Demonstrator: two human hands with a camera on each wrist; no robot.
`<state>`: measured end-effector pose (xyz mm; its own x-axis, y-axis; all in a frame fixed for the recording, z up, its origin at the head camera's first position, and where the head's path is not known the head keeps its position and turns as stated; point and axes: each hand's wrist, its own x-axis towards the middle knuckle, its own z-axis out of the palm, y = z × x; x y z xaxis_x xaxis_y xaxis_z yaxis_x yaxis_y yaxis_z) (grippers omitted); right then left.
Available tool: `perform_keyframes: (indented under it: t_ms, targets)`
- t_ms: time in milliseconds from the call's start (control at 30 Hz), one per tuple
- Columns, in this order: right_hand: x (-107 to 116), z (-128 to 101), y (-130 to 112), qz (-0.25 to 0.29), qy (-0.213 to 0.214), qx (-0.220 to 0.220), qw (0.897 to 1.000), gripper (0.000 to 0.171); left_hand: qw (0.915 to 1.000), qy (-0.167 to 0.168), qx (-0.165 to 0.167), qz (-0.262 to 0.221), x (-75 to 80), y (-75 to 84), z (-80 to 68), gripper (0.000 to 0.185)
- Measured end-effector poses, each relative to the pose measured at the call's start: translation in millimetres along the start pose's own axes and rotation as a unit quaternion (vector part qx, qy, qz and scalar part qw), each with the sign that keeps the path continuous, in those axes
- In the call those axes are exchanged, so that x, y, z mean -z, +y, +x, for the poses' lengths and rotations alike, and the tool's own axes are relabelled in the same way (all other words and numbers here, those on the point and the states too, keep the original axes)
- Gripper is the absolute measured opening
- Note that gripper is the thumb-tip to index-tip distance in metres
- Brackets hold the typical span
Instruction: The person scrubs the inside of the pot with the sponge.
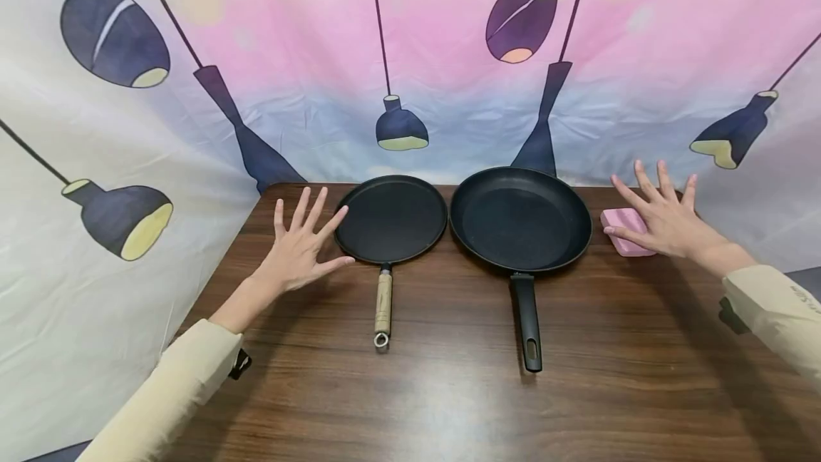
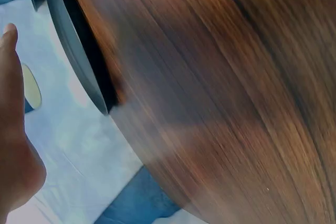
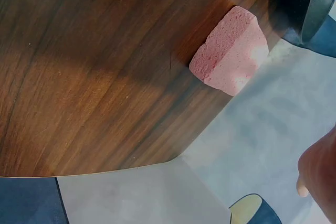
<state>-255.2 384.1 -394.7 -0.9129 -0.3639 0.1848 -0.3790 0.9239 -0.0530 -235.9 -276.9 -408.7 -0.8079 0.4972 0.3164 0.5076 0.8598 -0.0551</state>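
Note:
Two black pans stand side by side on the wooden table. The flat round griddle pan has a pale wooden handle with a metal ring, pointing to the near side. To its right is a deeper frying pan with a black handle. My left hand, fingers spread, is over the table at the griddle pan's left edge and holds nothing. At the far right my right hand has its fingers spread too, above a pink sponge. In the right wrist view the sponge lies apart from that hand.
The brown table ends at the back against a pastel cloth printed with dark hanging lamps. More of this cloth hangs at both sides. The frying pan's rim is close to the sponge.

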Motion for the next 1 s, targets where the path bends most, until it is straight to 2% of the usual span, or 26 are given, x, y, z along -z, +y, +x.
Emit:
perform_keyframes:
  t_ms: [100,200,400,567,767,867,1000]
  targets:
    - [-0.1,0.0,0.1,0.004,-0.002,-0.003,1.000,0.096,0.9999,0.007,-0.011,-0.002,0.2,8.2,-0.7,0.095]
    - [-1.5,-1.1,1.0,0.013,-0.004,-0.005,1.000,0.097,0.9999,0.000,-0.015,-0.007,-1.4,14.0,-4.8,0.095]
    - [-6.8,-3.8,3.0,0.056,-0.007,-0.006,0.998,0.100,0.9989,-0.035,-0.019,-0.025,-3.8,24.5,-10.6,0.090]
    - [-12.2,-2.7,2.5,0.117,-0.025,-0.018,0.993,0.102,0.9946,-0.071,-0.012,-0.075,-4.1,38.2,-12.2,0.093]
    - [-18.4,-1.3,2.4,0.189,-0.039,-0.035,0.981,0.104,0.9846,-0.093,-0.007,-0.148,-7.0,54.6,-13.9,0.091]
    - [-21.3,-2.0,5.7,0.194,-0.041,-0.041,0.979,0.099,0.9803,-0.097,-0.006,-0.172,-7.6,60.1,-15.3,0.089]
    - [-26.5,-2.1,10.1,0.158,-0.048,-0.055,0.985,0.088,0.9752,-0.102,-0.003,-0.197,-9.2,64.7,-19.5,0.087]
